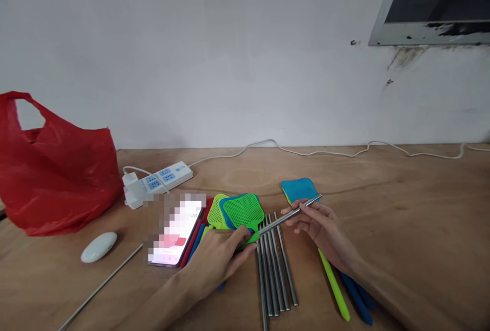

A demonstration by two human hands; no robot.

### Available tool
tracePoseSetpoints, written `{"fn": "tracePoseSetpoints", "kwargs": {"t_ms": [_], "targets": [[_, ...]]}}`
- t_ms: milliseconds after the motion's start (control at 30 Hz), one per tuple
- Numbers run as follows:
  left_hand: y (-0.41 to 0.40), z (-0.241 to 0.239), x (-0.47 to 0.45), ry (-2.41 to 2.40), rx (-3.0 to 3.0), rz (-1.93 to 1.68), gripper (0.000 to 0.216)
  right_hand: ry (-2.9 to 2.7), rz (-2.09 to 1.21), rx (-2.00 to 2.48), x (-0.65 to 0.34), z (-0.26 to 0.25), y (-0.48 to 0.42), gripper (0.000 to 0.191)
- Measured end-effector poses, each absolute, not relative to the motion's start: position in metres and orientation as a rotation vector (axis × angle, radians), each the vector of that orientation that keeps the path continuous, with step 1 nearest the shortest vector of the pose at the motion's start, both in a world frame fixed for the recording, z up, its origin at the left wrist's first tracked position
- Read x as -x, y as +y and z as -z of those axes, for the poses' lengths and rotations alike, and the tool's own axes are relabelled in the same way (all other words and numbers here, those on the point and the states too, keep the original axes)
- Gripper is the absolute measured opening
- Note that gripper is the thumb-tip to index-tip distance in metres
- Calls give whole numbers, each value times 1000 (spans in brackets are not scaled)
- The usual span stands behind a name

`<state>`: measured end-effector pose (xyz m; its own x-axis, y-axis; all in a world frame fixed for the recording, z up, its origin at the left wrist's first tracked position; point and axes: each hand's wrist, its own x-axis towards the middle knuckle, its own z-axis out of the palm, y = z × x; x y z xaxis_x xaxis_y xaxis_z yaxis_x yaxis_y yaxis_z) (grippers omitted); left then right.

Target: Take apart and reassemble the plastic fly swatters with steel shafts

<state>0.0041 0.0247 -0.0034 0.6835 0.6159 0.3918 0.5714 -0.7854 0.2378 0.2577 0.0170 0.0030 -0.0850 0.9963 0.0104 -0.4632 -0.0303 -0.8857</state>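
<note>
My left hand (218,254) is closed around a green plastic handle (251,240), from which a metal tube (281,220) slants up to the right. The tube's far end lies between the thumb and fingers of my right hand (319,223). Beyond my left hand, green (245,210) and yellow-green (215,212) fly swatter heads overlap. Several loose metal tubes (273,275) lie side by side between my hands. Behind my right hand is a blue swatter head (300,188); below it rest a yellow-green handle (335,287) and blue handles (354,298), partly covered by my forearm.
A lit phone (179,234) lies left of the swatters. Farther left are a white oval object (99,247), a thin rod or cable (101,286) and a red plastic bag (57,178). A power strip (178,171) sits near the wall, its white cord (229,156) trailing right.
</note>
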Motion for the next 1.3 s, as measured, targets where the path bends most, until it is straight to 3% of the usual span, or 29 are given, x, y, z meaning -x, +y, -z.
{"fn": "tracePoseSetpoints", "kwargs": {"t_ms": [533,967,1300], "targets": [[21,8,-5,905,-2651,-726,37,-1032,-1524,883,-258,1,14,30],[17,1,-7,958,-2620,-669,20,-919,-1365,895,-257,-4,17,34],[16,5,-2,992,-2898,-767,34,-827,-1287,847,-258,-3,17,32]]}}
